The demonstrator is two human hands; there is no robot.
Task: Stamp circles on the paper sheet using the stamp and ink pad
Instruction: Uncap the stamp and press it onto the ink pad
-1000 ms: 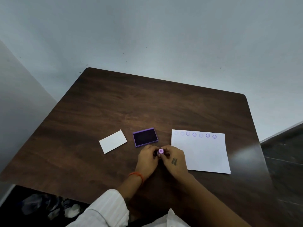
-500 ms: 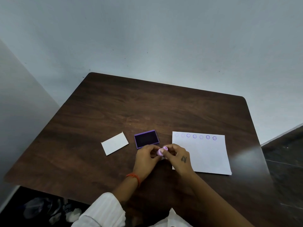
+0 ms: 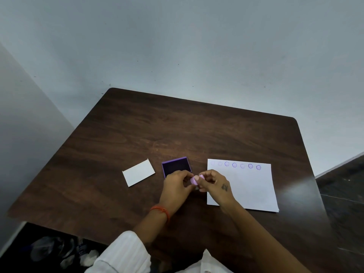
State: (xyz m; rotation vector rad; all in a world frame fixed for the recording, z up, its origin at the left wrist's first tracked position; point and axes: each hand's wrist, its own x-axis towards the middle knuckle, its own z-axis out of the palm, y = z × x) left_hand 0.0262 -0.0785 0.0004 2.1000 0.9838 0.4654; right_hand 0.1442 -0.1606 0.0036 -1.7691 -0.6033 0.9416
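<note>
Both hands, left hand [image 3: 177, 186] and right hand [image 3: 213, 184], pinch the lilac stamp [image 3: 196, 179] between ink pad [image 3: 175, 166] and paper sheet [image 3: 248, 188]; re-inking looks next.

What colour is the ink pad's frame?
Purple, around a very dark inked centre. The ink pad shows best in the head view, just beyond the left hand.

One stamp [image 3: 196, 179], one ink pad [image 3: 175, 166], one paper sheet [image 3: 248, 186], one white card [image 3: 138, 172].
</note>
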